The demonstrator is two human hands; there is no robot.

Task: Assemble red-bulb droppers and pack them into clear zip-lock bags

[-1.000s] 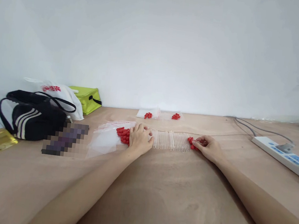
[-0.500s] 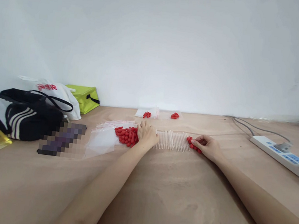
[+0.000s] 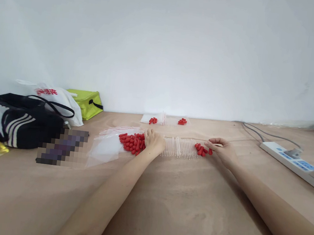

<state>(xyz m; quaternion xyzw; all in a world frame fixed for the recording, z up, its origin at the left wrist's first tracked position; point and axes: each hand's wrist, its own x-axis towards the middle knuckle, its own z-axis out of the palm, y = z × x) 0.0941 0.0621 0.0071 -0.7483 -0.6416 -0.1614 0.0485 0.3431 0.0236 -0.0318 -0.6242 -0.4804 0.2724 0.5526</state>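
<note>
My left hand (image 3: 154,142) rests at the right edge of a large pile of red, bulb-shaped pieces (image 3: 132,144). Its fingers are bent over and their tips are hidden, so what they hold, if anything, does not show. To its right, thin clear sticks or tubes (image 3: 178,147) lie side by side in a row. A small group of the same red pieces (image 3: 200,149) lies at the row's right end. Just beside this group, my right hand (image 3: 223,150) is open, with thumb and fingers apart. One red piece lies just below its fingertips.
Clear zip bags (image 3: 105,149) are spread left of the pile. Two bags with red pieces (image 3: 153,121) (image 3: 182,121) lie near the wall. A black bag (image 3: 34,125), a white bag (image 3: 64,100) and a green bag (image 3: 87,103) stand left. A power strip (image 3: 296,167) lies right.
My right hand has drawn slightly back and right from the small red group, and its fingers have parted. More of those pieces show. My left hand has hardly moved.
</note>
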